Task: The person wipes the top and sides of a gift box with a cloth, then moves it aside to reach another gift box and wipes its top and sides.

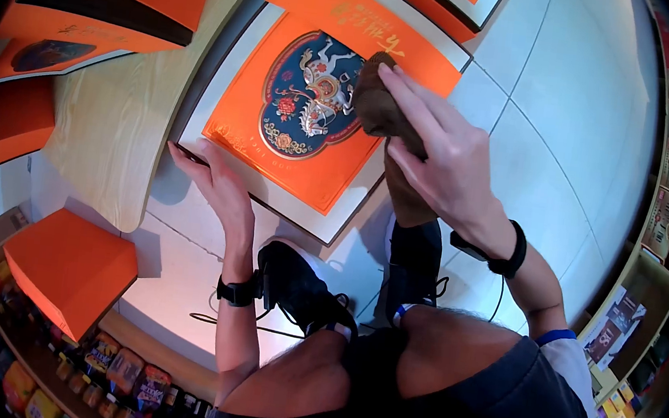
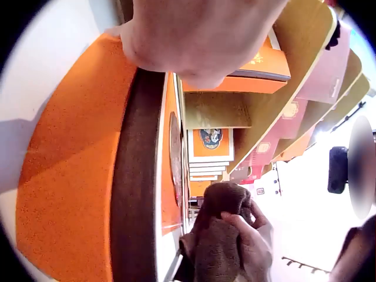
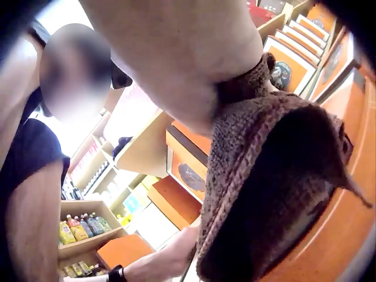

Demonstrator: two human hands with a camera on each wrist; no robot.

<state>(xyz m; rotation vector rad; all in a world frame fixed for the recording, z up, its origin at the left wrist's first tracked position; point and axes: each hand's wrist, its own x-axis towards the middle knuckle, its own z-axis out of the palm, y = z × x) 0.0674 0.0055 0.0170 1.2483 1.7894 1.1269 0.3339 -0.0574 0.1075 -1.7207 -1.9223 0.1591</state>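
Right hand on my feed pinches a bunched brown cloth between thumb and fingers; left hand has its fingers fairly straight, laid at the near left corner of the orange box, holding nothing loose. So 2 hands, 1 box: it lies face up on the tiled floor, beside the wooden shelf, just past the 2 black shoes. Key relation as I judge it: box sits ahead of both hands, long axis running from the near edge by the shoes away and rightward; cloth is over the right edge around mid-length, up against the horse emblem, so right hand is nearer the far right corner, left hand has the near left. Hidden: cloth and right hand cover part of the right edge and the emblem's rim; I can't tell whether left fingertips hook under the corner. Far edge is cut by the head view's top; gold lettering too small for me to read. Right wrist view: mostly cloth.
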